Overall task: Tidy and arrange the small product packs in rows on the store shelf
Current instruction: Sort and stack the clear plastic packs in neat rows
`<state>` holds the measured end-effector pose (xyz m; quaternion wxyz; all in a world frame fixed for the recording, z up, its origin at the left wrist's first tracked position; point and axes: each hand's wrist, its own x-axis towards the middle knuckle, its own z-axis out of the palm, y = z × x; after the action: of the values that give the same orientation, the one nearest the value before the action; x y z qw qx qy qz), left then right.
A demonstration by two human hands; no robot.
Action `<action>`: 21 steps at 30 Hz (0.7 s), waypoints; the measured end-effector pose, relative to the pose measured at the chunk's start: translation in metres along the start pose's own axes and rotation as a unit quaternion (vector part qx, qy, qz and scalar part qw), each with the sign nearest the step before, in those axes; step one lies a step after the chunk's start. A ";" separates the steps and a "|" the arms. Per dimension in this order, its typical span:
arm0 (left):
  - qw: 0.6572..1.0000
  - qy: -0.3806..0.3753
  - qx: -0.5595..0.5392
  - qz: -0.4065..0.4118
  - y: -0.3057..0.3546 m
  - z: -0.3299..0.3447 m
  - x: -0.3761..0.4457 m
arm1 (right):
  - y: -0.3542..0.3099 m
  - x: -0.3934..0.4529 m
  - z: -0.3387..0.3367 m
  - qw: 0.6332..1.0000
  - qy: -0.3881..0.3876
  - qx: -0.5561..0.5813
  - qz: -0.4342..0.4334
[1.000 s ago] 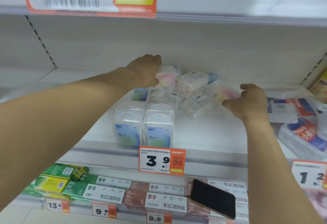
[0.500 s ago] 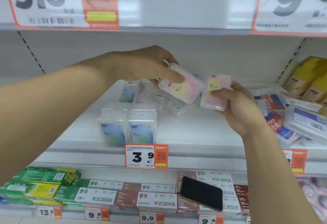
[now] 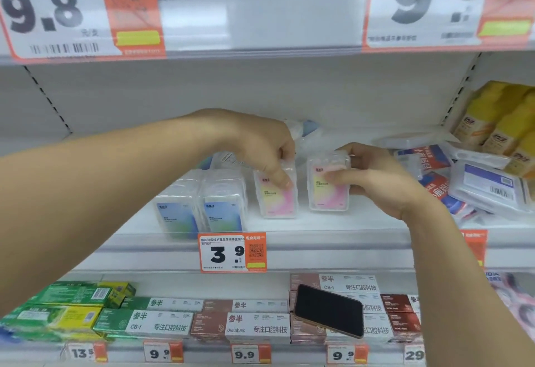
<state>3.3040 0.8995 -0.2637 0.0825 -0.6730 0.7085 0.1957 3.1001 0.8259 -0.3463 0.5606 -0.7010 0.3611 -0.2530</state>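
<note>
Two clear packs with blue labels (image 3: 199,210) stand side by side at the front of the white shelf (image 3: 289,223). To their right, my left hand (image 3: 260,146) grips the top of an upright pink-labelled pack (image 3: 278,201). My right hand (image 3: 373,178) holds a second pink-labelled pack (image 3: 328,192) upright beside it, thumb across its front. A few more clear packs (image 3: 307,134) lie loose behind my hands, partly hidden.
Flat clear packs with red and blue labels (image 3: 463,181) lie heaped at the right, yellow bags (image 3: 503,123) behind them. A price tag reading 3.9 (image 3: 231,252) hangs on the shelf edge. On the toothpaste boxes (image 3: 162,323) below lies a black phone (image 3: 328,310).
Both hands have brought their pink packs down from mid-air and turned them upright on the shelf, to the right of the blue packs. One second ago both hands were reaching into the loose pile.
</note>
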 end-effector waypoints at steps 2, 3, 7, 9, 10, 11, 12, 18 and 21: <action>1.000 -0.019 0.017 -0.009 0.003 0.005 0.004 | 0.000 -0.002 -0.002 0.999 -0.017 -0.029 0.003; 0.999 -0.027 0.020 -0.011 0.004 0.007 0.005 | 0.000 -0.003 -0.002 0.998 -0.027 -0.057 0.003; 0.998 -0.061 0.000 -0.022 0.010 0.005 0.003 | -0.007 -0.012 -0.006 0.992 -0.058 -0.115 0.004; 0.998 -0.062 -0.012 -0.025 0.011 0.003 0.002 | -0.009 -0.015 -0.009 0.992 -0.068 -0.102 0.006; 0.998 -0.059 -0.014 -0.021 0.010 0.003 0.003 | -0.010 -0.016 -0.010 0.993 -0.070 -0.094 0.007; 0.998 -0.056 -0.013 -0.015 0.010 0.003 0.003 | -0.010 -0.016 -0.010 0.993 -0.073 -0.088 0.010; 0.998 -0.056 -0.014 -0.008 0.009 0.004 0.003 | -0.010 -0.015 -0.009 0.993 -0.079 -0.084 0.014; 0.994 -0.092 -0.056 -0.011 0.001 0.002 -0.004 | -0.010 -0.013 0.007 0.990 -0.129 -0.055 0.026; 0.992 -0.111 -0.062 -0.017 -0.003 0.001 -0.009 | -0.011 -0.012 0.009 0.987 -0.152 -0.039 0.028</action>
<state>3.3076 0.9077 -0.2616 0.1221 -0.6627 0.6702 0.3112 3.1024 0.8421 -0.3371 0.5880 -0.7423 0.3004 -0.1137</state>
